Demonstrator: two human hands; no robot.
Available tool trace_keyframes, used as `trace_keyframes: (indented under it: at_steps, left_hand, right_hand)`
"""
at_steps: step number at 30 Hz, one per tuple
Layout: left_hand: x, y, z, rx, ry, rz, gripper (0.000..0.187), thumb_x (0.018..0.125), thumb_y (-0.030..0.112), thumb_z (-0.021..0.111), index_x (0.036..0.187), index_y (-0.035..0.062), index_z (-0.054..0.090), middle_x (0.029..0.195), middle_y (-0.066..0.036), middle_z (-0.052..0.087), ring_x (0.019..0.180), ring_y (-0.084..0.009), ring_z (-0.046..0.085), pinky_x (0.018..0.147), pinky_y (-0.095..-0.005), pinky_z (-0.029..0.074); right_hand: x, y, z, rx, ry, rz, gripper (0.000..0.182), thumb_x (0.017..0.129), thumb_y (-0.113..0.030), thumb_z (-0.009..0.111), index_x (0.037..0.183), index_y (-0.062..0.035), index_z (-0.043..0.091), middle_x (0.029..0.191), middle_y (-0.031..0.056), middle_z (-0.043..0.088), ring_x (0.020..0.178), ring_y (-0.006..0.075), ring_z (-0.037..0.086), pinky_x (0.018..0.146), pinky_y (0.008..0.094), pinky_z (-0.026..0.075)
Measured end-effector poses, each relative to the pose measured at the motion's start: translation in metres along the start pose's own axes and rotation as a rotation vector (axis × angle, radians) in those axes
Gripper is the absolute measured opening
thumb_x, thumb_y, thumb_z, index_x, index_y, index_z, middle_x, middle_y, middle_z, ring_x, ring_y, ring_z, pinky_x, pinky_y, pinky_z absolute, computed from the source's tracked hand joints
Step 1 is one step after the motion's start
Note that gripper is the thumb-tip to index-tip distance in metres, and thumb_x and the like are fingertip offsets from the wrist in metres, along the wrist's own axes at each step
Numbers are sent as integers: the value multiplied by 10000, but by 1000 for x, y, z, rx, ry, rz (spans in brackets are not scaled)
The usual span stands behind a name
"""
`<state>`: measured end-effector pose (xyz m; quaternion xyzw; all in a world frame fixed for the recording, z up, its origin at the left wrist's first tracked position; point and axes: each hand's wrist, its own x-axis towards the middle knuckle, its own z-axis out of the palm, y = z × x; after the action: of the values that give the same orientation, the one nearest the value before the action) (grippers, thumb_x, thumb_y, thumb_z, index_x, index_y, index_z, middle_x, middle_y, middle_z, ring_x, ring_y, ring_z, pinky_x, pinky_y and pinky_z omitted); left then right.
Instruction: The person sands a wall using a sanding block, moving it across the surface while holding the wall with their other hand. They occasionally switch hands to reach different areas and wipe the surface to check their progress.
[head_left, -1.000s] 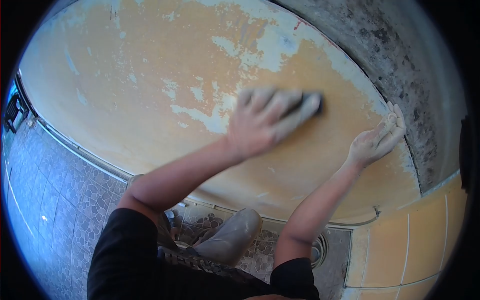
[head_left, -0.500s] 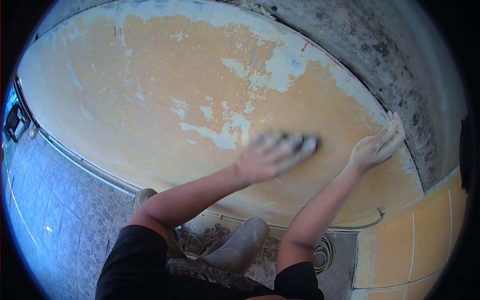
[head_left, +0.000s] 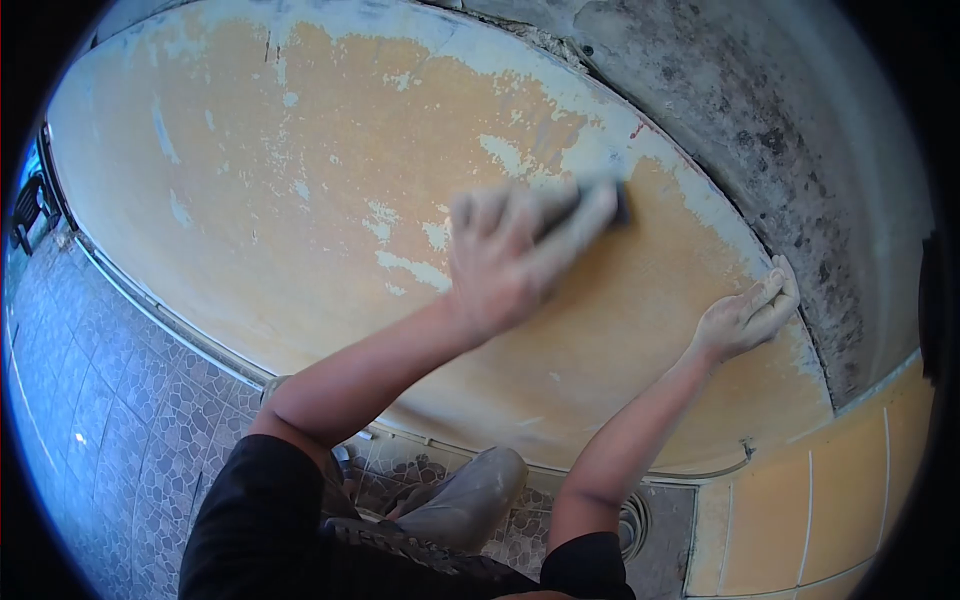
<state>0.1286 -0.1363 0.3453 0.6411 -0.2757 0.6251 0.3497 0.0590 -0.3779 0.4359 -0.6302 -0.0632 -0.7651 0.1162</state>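
Note:
A large yellow-orange wall [head_left: 330,200] with worn whitish patches stretches in front of me. My left hand [head_left: 505,255], blurred by motion, is closed around a dark, flat sanding block [head_left: 615,203] near the wall's middle; the fingers partly cover the block. Further right, my right hand [head_left: 748,312] rests by the wall's edge, where the yellow meets rough grey concrete [head_left: 740,110]. Its fingers are pale with dust, stretched out close together and slightly bent, and I see nothing held in them.
Patterned floor tiles [head_left: 180,420] lie at the lower left. A coiled hose [head_left: 635,525] sits on the floor beside my right arm. Yellow panels with pale lines [head_left: 800,500] stand at the lower right. My bent knee [head_left: 480,490] is close to the wall's lower edge.
My left hand has moved up across the wall with the sanding block, its fingers more spread. The right hand stays by the edge with its fingers a little more bent. The view has shifted slightly.

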Motion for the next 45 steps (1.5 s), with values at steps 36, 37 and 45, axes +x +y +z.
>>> trace_keyframes:
  at_steps: [36, 37, 45]
  left_hand:
    - [-99, 27, 6, -141, -465, 491, 605, 840, 215, 596, 1444, 183, 579, 1195, -15, 590, 1074, -193, 554, 918, -355, 455]
    - [-55, 26, 6, -98, -323, 402, 611, 827, 219, 603, 1437, 192, 585, 1190, -15, 588, 1069, -196, 551, 901, -362, 450]
    - [-122, 54, 26, -134, -388, 437, 576, 859, 207, 641, 1429, 281, 614, 1189, 12, 613, 1053, -195, 554, 915, -385, 453]
  right_hand:
    - [5, -4, -21, 28, -146, 16, 338, 1108, -222, 420, 1177, 54, 602, 1184, 172, 649, 1075, 257, 623, 952, 373, 498]
    - [4, -3, -20, 28, -152, 18, 338, 1108, -222, 420, 1177, 54, 602, 1184, 172, 649, 1075, 257, 623, 952, 373, 498]
    - [1, -10, -6, -18, -31, 54, 341, 1104, -219, 417, 1169, 51, 614, 1177, 171, 649, 1090, 265, 615, 969, 380, 481]
